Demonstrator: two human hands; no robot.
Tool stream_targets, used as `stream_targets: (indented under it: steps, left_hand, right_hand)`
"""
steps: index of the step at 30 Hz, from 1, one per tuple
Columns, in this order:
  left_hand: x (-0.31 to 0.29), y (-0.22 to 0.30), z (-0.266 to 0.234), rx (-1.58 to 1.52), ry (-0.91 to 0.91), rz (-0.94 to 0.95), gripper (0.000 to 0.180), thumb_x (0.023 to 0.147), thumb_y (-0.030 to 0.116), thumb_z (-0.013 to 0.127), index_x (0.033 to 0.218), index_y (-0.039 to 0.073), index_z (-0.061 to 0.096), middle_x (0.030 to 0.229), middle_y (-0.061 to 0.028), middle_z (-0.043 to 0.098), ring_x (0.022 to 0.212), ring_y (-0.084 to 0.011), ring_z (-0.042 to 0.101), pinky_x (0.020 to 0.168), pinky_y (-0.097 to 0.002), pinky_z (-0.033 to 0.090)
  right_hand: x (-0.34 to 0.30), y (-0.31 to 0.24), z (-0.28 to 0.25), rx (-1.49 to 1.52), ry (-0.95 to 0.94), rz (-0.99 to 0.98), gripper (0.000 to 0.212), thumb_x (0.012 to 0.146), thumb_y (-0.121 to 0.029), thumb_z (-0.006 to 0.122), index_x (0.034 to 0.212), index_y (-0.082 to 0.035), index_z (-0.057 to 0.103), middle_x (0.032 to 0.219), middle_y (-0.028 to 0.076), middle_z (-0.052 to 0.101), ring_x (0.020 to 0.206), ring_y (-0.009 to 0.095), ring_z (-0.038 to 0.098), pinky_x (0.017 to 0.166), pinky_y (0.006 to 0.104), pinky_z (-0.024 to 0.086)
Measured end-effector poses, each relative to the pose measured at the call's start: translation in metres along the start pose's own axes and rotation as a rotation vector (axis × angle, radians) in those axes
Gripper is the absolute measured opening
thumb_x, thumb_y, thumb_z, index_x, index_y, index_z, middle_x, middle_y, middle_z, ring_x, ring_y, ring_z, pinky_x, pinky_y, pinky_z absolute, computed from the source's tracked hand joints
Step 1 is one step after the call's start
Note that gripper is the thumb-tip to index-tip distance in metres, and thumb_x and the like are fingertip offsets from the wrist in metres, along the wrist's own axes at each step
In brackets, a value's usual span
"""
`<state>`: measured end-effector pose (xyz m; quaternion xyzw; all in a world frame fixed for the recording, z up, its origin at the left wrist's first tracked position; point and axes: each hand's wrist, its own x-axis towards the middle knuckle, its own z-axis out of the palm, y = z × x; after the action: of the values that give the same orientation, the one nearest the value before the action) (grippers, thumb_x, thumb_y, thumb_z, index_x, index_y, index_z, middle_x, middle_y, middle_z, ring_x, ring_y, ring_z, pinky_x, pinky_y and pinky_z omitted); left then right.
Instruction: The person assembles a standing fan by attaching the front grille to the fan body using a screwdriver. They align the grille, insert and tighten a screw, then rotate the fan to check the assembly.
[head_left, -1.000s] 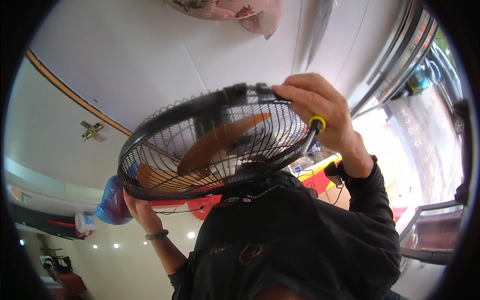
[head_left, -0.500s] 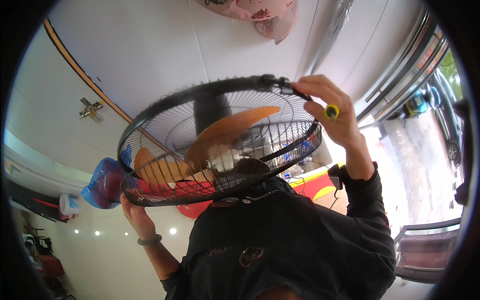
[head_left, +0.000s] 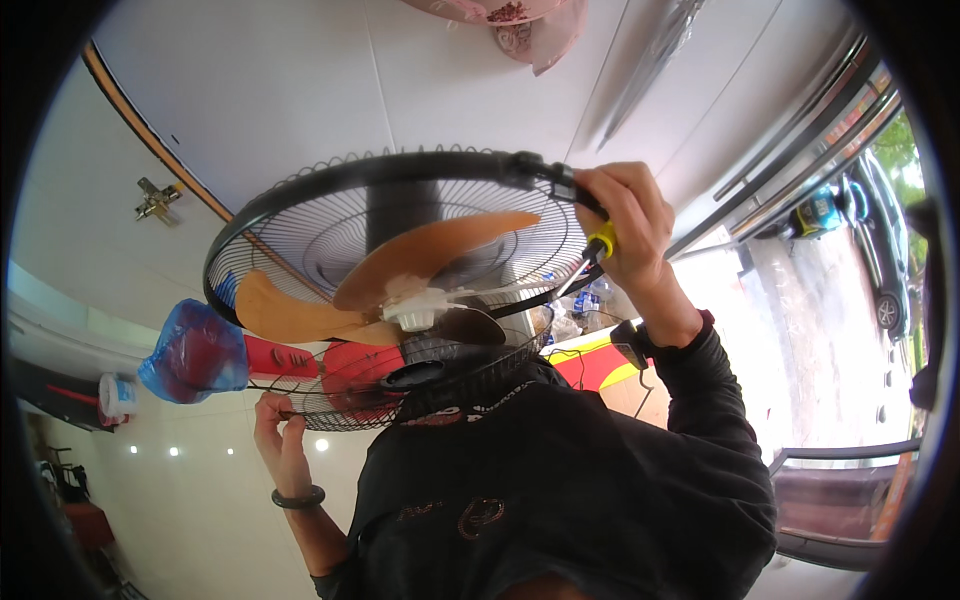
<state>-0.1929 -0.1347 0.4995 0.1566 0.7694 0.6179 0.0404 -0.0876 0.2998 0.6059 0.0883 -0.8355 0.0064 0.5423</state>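
Observation:
A fan with several orange translucent blades (head_left: 430, 260) and a white hub (head_left: 408, 308) is raised in front of me. Round its rear wire guard (head_left: 310, 240) runs a thick black rim ring (head_left: 370, 172) with a clip (head_left: 535, 172). The black front grille (head_left: 470, 380) hangs below the blades, apart from the ring at the left. My left hand (head_left: 282, 445) is closed on that grille's lower left edge. My right hand (head_left: 635, 225) grips the ring beside the clip, with a yellow-and-black screwdriver (head_left: 598, 245) held in its fingers, shaft pointing down-left.
A blue plastic-bagged object (head_left: 195, 355) is at the left near a red panel (head_left: 280, 362). A white bucket (head_left: 117, 397) stands farther left. Pink floral fabric (head_left: 525, 20) and a plastic-wrapped pole (head_left: 650, 70) appear at the top. To the right, a car (head_left: 880, 240) shows outside.
The front grille has come away from the rim ring and dropped lower with my left hand. The fan shifted left, and my right hand turned, showing the screwdriver's shaft.

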Motion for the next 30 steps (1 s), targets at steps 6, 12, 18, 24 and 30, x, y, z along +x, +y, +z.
stream_targets:
  steps: [6,12,18,24,30]
  left_hand:
    - [-0.018,0.004,0.006,0.260,0.042,0.095,0.014,0.075,0.003,0.057,0.087,0.002,0.049,0.087,-0.0051,0.048,0.081,-0.0174,0.045,0.078,-0.0302,0.040]
    - [-0.042,0.011,0.022,0.395,0.101,0.098,0.013,0.075,0.003,0.058,0.085,0.002,0.049,0.084,-0.0067,0.048,0.083,-0.0216,0.046,0.077,-0.0328,0.041]
    - [-0.085,0.035,0.043,0.411,0.237,0.059,0.012,0.076,0.001,0.057,0.086,0.002,0.051,0.086,-0.0068,0.048,0.081,-0.0198,0.046,0.076,-0.0318,0.041]
    - [-0.134,0.081,0.057,0.230,0.379,-0.012,0.011,0.079,0.000,0.051,0.090,0.002,0.052,0.086,-0.0006,0.046,0.076,-0.0096,0.040,0.071,-0.0238,0.036]
    - [-0.179,0.103,0.054,0.123,0.497,-0.058,0.011,0.083,0.006,0.049,0.091,0.003,0.055,0.089,0.0005,0.049,0.081,-0.0087,0.041,0.075,-0.0233,0.034]
  right_hand:
    - [-0.006,0.003,0.009,0.081,0.047,0.048,0.036,0.072,-0.002,0.080,0.106,-0.008,0.068,0.090,0.007,0.059,0.077,0.023,0.063,0.059,0.0325,0.050]
    - [-0.020,0.006,0.014,0.089,0.079,0.118,0.042,0.071,0.000,0.080,0.111,-0.009,0.069,0.093,0.008,0.060,0.081,0.024,0.062,0.061,0.0333,0.050]
    - [-0.027,0.029,0.018,0.184,0.077,0.110,0.052,0.071,-0.002,0.082,0.120,-0.012,0.070,0.096,0.008,0.060,0.080,0.023,0.061,0.062,0.0335,0.051]
    - [-0.048,0.039,0.002,0.380,-0.118,0.205,0.065,0.073,0.001,0.080,0.134,-0.009,0.061,0.131,0.015,0.057,0.106,0.028,0.064,0.084,0.0356,0.056]
    - [-0.072,0.001,-0.062,0.710,-0.517,-0.016,0.051,0.077,-0.025,0.078,0.123,-0.007,0.067,0.131,0.007,0.064,0.141,0.038,0.041,0.120,0.0575,0.014]
